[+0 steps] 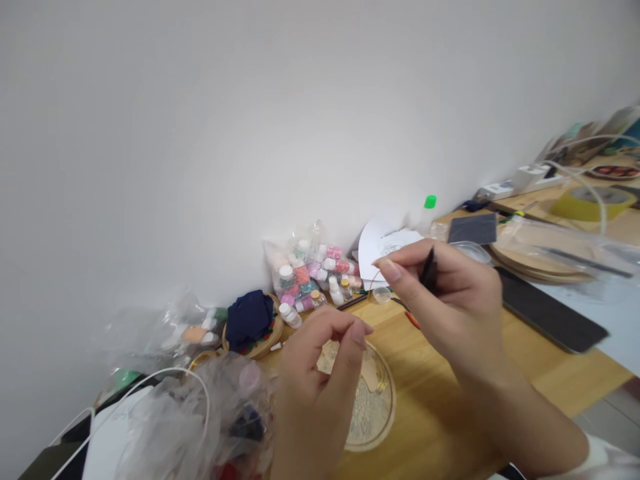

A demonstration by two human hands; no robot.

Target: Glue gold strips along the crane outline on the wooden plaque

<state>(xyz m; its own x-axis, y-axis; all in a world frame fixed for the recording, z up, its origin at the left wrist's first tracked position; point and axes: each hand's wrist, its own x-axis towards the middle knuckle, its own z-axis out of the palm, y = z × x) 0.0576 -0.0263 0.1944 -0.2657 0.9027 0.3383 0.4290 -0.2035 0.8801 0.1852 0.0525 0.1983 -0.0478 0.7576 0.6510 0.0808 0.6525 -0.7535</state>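
My left hand is raised over the round wooden-rimmed piece, its thumb and forefinger pinched together; whatever lies between them is too small to make out. Higher and to the right, my right hand pinches a thin brownish thread between thumb and forefinger. A dark slim tool also sits within the curled fingers of that hand. The round piece has a grey, textured surface with a beige shape and gold lines, and my left hand hides part of it.
Bags of small colourful bottles stand against the wall. Dark blue cloth lies on a hoop at the left, behind a crumpled clear bag. At the right are a black phone, wooden discs and yellow tape.
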